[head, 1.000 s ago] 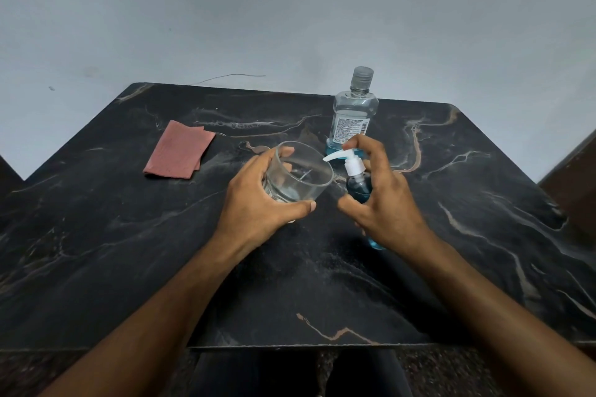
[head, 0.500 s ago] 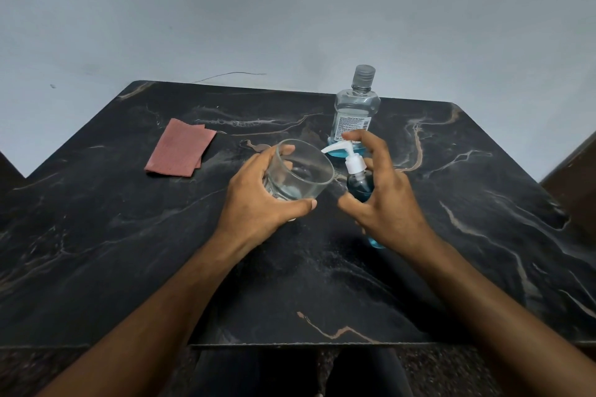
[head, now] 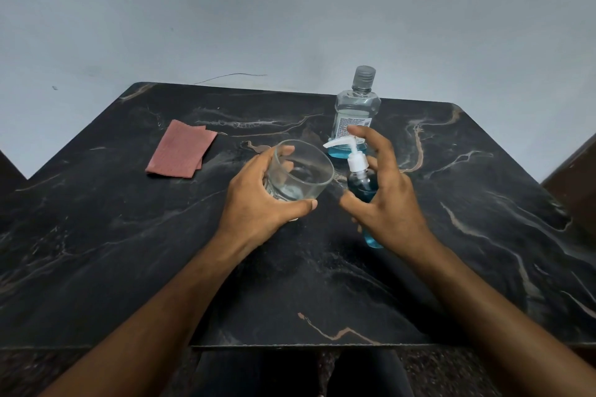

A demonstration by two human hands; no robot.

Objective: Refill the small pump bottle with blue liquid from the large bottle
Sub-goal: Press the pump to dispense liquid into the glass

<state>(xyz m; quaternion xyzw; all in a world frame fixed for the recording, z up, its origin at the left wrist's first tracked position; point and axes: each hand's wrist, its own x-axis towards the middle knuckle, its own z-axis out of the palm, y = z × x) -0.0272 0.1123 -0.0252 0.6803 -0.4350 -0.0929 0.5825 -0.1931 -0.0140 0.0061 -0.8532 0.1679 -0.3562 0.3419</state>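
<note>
Left hand (head: 258, 203) gripped tilted glass tumbler (head: 298, 172), right hand (head: 383, 200) curled round small pump bottle (head: 361, 180); nozzle should aim inside rim

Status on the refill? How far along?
Done: the pump bottle already holds blue liquid, and the large bottle stands capped at the table's far edge with only a low blue layer, so pouring looks over. In hand: right hand holds the pump bottle, forefinger on the nozzle, aimed at the glass held by the left hand. Left: seemingly just a pump test.
</note>
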